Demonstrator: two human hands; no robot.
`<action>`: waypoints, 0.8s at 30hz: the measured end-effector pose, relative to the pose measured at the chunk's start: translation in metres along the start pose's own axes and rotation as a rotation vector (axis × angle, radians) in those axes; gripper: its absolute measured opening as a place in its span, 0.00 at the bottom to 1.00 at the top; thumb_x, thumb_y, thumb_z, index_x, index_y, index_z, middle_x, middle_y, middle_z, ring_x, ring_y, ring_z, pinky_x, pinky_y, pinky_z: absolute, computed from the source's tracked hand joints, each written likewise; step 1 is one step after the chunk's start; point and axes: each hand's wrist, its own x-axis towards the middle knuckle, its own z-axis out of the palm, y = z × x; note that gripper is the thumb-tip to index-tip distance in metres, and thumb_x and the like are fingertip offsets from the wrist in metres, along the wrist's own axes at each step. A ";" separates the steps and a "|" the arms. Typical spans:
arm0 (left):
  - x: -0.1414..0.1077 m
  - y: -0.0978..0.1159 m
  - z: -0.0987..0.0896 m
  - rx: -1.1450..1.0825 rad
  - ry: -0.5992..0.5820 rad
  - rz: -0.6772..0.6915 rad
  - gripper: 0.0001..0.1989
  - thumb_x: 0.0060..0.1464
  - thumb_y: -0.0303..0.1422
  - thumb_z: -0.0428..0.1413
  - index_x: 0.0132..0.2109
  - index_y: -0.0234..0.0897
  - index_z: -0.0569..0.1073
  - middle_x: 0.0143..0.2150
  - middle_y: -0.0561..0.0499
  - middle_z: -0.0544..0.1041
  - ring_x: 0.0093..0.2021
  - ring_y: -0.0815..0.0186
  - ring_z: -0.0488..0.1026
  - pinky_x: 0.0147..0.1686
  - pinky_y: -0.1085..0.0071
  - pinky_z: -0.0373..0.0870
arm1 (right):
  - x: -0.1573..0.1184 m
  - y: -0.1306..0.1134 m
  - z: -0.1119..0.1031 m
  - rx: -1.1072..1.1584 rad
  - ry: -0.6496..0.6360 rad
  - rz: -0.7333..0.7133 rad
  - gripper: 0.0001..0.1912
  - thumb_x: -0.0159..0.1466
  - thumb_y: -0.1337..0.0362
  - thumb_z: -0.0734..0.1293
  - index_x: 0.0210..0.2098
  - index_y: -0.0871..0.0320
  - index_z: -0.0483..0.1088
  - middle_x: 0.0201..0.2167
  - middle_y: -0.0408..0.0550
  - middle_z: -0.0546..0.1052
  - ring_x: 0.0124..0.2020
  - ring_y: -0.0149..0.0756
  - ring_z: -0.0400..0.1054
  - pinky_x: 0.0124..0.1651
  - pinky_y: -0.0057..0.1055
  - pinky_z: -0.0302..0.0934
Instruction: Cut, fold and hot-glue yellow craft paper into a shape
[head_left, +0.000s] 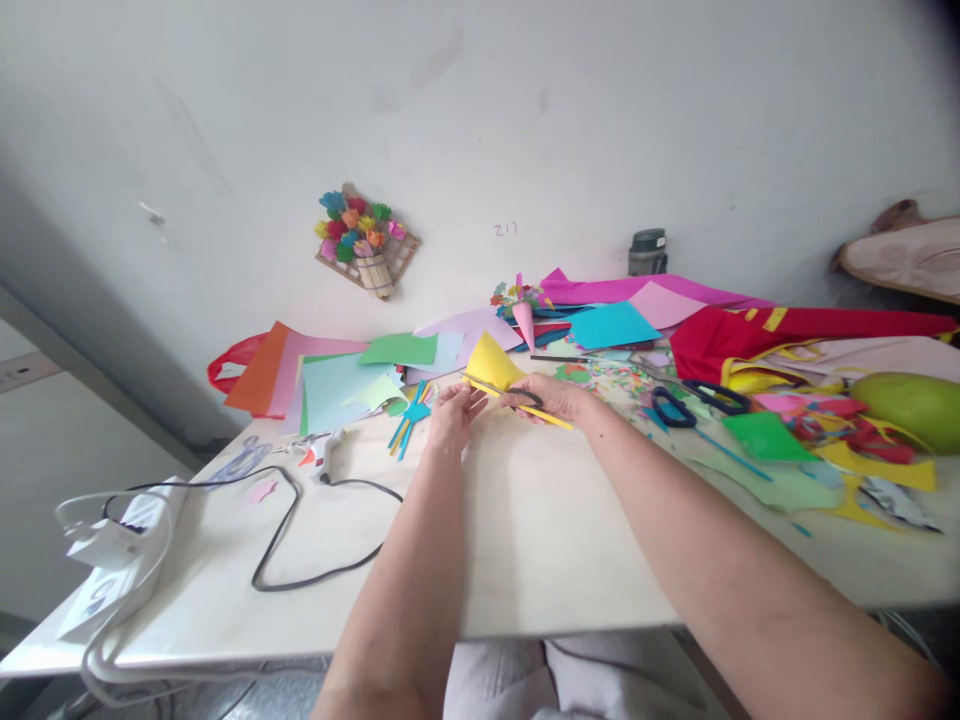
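My right hand (551,396) is closed round a pair of scissors (527,397) with dark handles. Their blades lie along the lower edge of a piece of yellow paper (491,362), which rises to a point. A narrow yellow strip (556,419) runs along that edge and sticks out below my right hand. On the left side, my left hand (456,408) pinches the paper's corner between its fingers. Close to it lies a small bundle of blue and yellow paper strips (409,418). How far the blades are open cannot be made out.
A glue gun (322,455) with a looping black cable lies left, near a white power strip (124,560). Coloured sheets (337,385) spread along the wall. Right are more scissors (675,408), paper scraps and a red cloth (712,340). A paper bouquet (523,315) stands behind.
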 end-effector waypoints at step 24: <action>0.002 0.001 -0.002 0.019 -0.027 -0.018 0.10 0.39 0.31 0.61 0.27 0.34 0.66 0.26 0.52 0.74 0.31 0.67 0.74 0.38 0.67 0.69 | 0.010 0.017 -0.011 -0.038 -0.008 -0.037 0.16 0.48 0.55 0.68 0.23 0.61 0.62 0.12 0.36 0.61 0.12 0.21 0.51 0.15 0.22 0.44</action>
